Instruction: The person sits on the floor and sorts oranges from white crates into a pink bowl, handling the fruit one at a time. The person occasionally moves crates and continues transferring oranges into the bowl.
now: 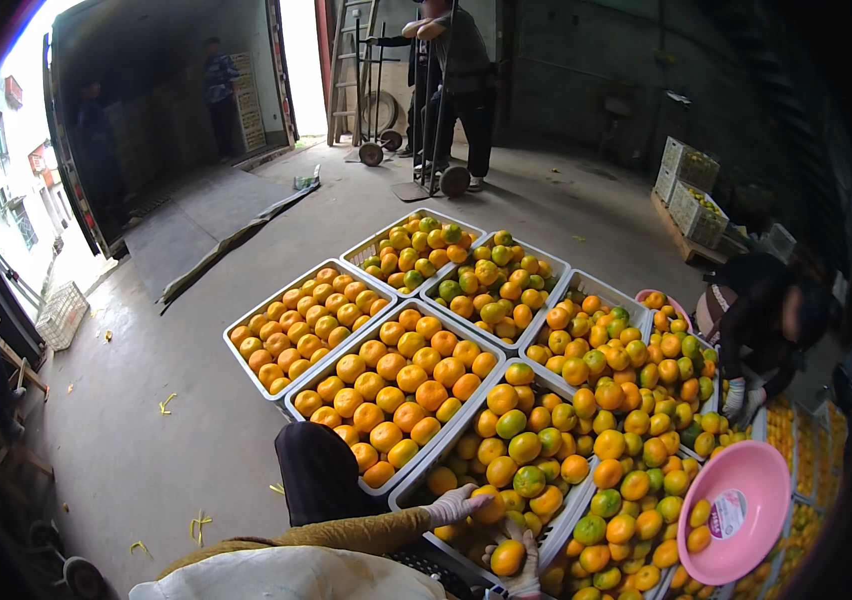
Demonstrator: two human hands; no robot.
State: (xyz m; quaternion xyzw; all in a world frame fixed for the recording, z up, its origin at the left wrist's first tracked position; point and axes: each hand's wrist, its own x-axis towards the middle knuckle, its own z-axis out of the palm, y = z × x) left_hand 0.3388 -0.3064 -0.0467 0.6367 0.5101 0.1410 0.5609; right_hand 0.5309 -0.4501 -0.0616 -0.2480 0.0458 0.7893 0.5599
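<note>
My left hand (pixel 459 506), in a pale knit work glove, grips an orange mandarin (pixel 489 507) above the nearest plastic crate (pixel 405 493). Just below it, at the bottom of the view, my gloved right hand (pixel 525 579) holds a second mandarin (pixel 507 558). Loose green and orange mandarins (pixel 524 448) lie mixed in that crate. To its left, a white-rimmed crate (pixel 351 349) carries neat rows of mostly orange mandarins. Another crate (pixel 279 297) beyond it is filled in rows too. A large heap of mixed mandarins (pixel 624 450) spreads to my right.
A pink basin (pixel 752 517) with a label and a few mandarins tilts on the heap. At right a crouching co-worker (pixel 760 322) reaches into the fruit with gloved hands. A person stands behind a hand truck (pixel 414 191). Stacked crates (pixel 696 214) stand far right; my knee (pixel 321 472) adjoins the crates.
</note>
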